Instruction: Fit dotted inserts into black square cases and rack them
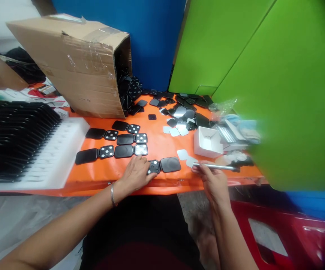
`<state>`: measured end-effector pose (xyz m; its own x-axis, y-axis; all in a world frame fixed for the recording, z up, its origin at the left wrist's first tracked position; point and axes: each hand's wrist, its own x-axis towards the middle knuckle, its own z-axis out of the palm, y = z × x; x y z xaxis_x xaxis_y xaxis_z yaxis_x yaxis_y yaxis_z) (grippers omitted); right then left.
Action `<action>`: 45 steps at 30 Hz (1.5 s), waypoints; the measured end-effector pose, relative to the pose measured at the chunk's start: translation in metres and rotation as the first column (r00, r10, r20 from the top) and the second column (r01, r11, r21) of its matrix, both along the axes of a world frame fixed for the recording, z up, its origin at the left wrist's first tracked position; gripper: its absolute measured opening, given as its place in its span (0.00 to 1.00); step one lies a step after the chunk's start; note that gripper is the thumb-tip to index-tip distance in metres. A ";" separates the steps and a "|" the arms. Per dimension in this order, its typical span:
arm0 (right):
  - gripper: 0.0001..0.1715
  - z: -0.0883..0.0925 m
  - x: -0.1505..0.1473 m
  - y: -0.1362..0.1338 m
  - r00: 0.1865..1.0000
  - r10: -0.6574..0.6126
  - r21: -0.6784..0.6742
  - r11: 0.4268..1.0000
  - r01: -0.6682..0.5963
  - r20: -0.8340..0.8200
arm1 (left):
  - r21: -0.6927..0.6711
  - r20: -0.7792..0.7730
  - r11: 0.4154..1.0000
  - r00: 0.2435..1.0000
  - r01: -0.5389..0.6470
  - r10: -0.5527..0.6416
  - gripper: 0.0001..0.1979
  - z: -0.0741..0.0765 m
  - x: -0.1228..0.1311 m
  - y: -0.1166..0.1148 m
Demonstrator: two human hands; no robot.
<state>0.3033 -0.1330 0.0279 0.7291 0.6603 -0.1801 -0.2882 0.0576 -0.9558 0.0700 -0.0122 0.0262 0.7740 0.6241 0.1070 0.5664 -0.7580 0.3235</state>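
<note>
While just beyond the right hand [215, 183], white box [208, 150] near pale plates [174, 132].

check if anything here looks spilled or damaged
The cardboard box looks torn along an upper edge, and black pieces spill from its open side, unlike the hinged plates laid in rough rows by the left hand.

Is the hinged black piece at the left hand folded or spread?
Spread: its dotted half and its plain black half lie flat side by side, joined by the hinge.
</note>
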 end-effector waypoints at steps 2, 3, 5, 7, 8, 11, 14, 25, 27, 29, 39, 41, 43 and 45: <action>0.17 -0.001 -0.003 0.001 0.999 0.027 -0.015 1.000 -0.027 0.021 | -0.009 -0.007 1.000 1.000 -0.017 0.017 0.17 -0.003 -0.001 -0.006; 0.17 -0.002 -0.004 0.001 0.999 0.039 -0.025 0.999 -0.038 0.032 | -0.022 0.003 1.000 1.000 -0.017 0.017 0.17 -0.003 0.000 -0.006; 0.18 -0.003 -0.009 0.002 0.997 0.065 -0.046 0.997 -0.063 0.040 | -0.053 0.061 0.999 0.998 -0.007 0.010 0.16 0.000 0.005 -0.003; 0.18 -0.004 -0.014 0.004 0.995 0.092 -0.052 0.995 -0.090 0.032 | -0.080 0.148 0.996 0.989 0.026 -0.014 0.10 0.003 0.015 0.005; 0.18 -0.004 -0.017 0.005 0.994 0.105 -0.051 0.993 -0.104 0.026 | -0.093 0.174 0.994 0.984 0.050 -0.033 0.06 0.004 0.022 0.008; 0.17 -0.004 -0.026 0.008 0.990 0.139 -0.046 0.989 -0.138 0.004 | -0.121 0.143 0.986 0.985 0.117 -0.100 0.13 0.003 0.042 0.015; 0.16 -0.003 -0.032 0.010 0.982 0.186 -0.049 0.981 -0.186 -0.014 | -0.123 0.040 0.989 0.996 0.085 -0.081 0.11 0.000 0.053 0.013; 0.17 -0.017 -0.040 0.017 0.966 0.258 -0.051 0.964 -0.259 -0.029 | -0.111 -0.116 0.987 0.988 -0.116 0.103 0.06 0.002 0.038 0.013; 0.18 -0.019 -0.040 0.017 0.966 0.256 -0.047 0.965 -0.257 -0.033 | -0.099 -0.027 0.993 0.998 0.058 -0.061 0.12 0.003 0.036 0.024; 0.19 -0.022 -0.039 0.018 0.968 0.249 -0.052 0.967 -0.251 -0.044 | -0.092 0.027 0.944 0.949 0.316 -0.315 0.26 0.003 0.033 0.035; 0.20 -0.027 -0.037 0.018 0.974 0.225 -0.083 0.971 -0.226 -0.013 | -0.078 -0.279 0.840 0.797 0.537 -0.536 0.27 0.027 0.030 0.055; 0.19 -0.028 -0.036 0.017 0.976 0.219 -0.093 0.971 -0.218 -0.001 | -0.042 -0.338 0.817 0.762 0.575 -0.553 0.24 0.036 0.040 0.055; 0.19 -0.030 -0.036 0.016 0.979 0.206 -0.087 0.975 -0.205 -0.005 | -0.022 -0.365 0.803 0.743 0.595 -0.561 0.21 0.040 0.050 0.057; 0.19 -0.033 -0.035 0.015 0.980 0.196 -0.062 0.978 -0.197 -0.025 | -0.035 -0.376 0.789 0.723 0.613 -0.579 0.22 0.042 0.060 0.061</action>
